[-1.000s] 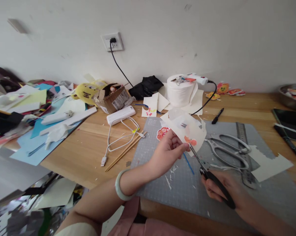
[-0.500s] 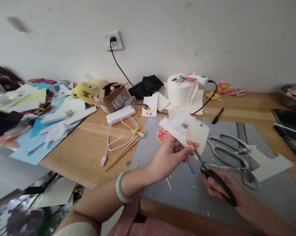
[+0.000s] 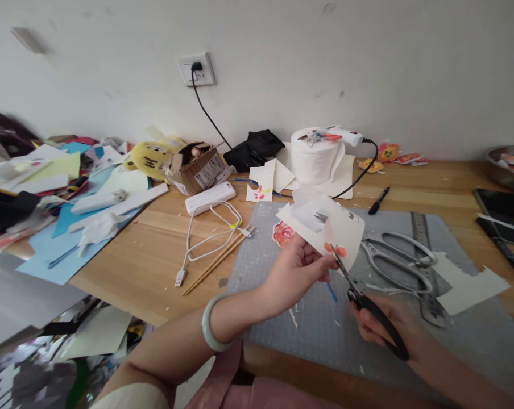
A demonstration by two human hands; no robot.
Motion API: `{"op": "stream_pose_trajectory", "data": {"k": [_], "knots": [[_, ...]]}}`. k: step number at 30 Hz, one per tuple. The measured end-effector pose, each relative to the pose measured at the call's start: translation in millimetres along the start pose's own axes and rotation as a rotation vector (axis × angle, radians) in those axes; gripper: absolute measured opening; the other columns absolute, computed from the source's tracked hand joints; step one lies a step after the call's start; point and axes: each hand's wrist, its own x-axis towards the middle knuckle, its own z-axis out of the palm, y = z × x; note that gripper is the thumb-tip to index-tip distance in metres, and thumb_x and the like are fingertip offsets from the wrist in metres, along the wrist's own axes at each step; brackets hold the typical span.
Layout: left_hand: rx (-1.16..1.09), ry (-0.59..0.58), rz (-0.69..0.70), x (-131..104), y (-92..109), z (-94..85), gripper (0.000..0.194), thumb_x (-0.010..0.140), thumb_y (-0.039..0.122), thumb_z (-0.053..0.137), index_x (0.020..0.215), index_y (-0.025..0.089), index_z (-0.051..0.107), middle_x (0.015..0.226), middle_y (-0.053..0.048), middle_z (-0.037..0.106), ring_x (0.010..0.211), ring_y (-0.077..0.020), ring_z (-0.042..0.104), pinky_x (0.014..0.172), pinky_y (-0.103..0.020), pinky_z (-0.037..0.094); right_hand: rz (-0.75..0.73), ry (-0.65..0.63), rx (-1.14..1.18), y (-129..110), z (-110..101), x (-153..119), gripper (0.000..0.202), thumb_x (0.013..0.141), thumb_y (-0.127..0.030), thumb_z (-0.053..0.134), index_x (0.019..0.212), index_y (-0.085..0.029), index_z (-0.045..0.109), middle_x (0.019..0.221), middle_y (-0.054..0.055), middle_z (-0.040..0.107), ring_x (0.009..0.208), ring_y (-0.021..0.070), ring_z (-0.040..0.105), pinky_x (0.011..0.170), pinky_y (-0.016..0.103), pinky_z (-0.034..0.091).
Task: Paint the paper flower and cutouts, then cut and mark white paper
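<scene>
My left hand (image 3: 302, 267) pinches a curled piece of white paper (image 3: 351, 230) that carries small orange painted shapes, holding it above the grey cutting mat (image 3: 265, 335). In my right hand (image 3: 380, 321) are black-handled scissors (image 3: 385, 326), their blades at the paper's lower edge beside the orange marks. A pink and red flower cutout (image 3: 282, 233) lies on the mat, partly behind my left hand. Larger metal-handled scissors (image 3: 393, 258) rest on the mat right of the paper, with their blades behind it, across from a steel ruler (image 3: 419, 230).
Paper offcuts (image 3: 470, 284) lie right of the ruler. Behind the mat stand a tissue roll (image 3: 310, 159) with a corded tool on top and a cardboard box (image 3: 197, 170). A power bank (image 3: 210, 197), a white cable and chopsticks (image 3: 218, 264) lie to the left. A phone (image 3: 504, 213) is at right.
The scissors and my right hand have shifted very slightly, and the paper has tilted a touch to the right. My left hand keeps its pinch; everything else stays put.
</scene>
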Motion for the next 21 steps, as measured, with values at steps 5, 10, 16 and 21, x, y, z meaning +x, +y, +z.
{"op": "stream_pose_trajectory", "data": {"k": [5, 10, 16, 21], "knots": [[-0.008, 0.014, 0.002, -1.2, -0.3, 0.2, 0.04, 0.069, 0.041, 0.075, 0.088, 0.017, 0.05, 0.077, 0.0, 0.06, 0.064, -0.0096, 0.055, 0.052, -0.019, 0.043, -0.034, -0.008, 0.003, 0.6, 1.5, -0.8, 0.058, 0.068, -0.076, 0.051, 0.059, -0.02, 0.04, 0.055, -0.006, 0.028, 0.048, 0.0063, 0.021, 0.044, 0.025, 0.015], [-0.024, 0.027, 0.013, -1.9, -2.8, 0.4, 0.039, 0.07, 0.04, 0.075, 0.088, 0.016, 0.05, 0.078, -0.001, 0.061, 0.066, -0.0102, 0.056, 0.053, -0.02, 0.044, -0.01, -0.007, -0.011, 0.3, 3.4, -2.6, 0.051, 0.074, -0.067, 0.054, 0.062, -0.021, 0.037, 0.057, -0.007, 0.023, 0.051, 0.0073, 0.018, 0.046, 0.025, 0.016], [-0.069, 0.036, 0.01, -3.0, -3.0, 1.6, 0.038, 0.07, 0.035, 0.076, 0.089, 0.016, 0.049, 0.075, 0.001, 0.06, 0.06, -0.0074, 0.054, 0.052, -0.018, 0.043, -0.002, 0.061, -0.167, -1.8, 3.8, -4.1, 0.043, 0.077, -0.058, 0.053, 0.061, -0.021, 0.038, 0.058, -0.005, 0.027, 0.055, 0.0095, 0.023, 0.049, 0.025, 0.022], [-0.074, 0.038, -0.01, -2.9, -1.1, 2.4, 0.039, 0.069, 0.036, 0.077, 0.088, 0.015, 0.051, 0.073, 0.001, 0.06, 0.058, -0.0072, 0.053, 0.052, -0.019, 0.043, 0.013, 0.053, -0.2, 2.9, 1.3, -4.4, 0.044, 0.077, -0.061, 0.05, 0.064, -0.02, 0.042, 0.059, -0.004, 0.033, 0.056, 0.0111, 0.029, 0.05, 0.026, 0.025]]}}
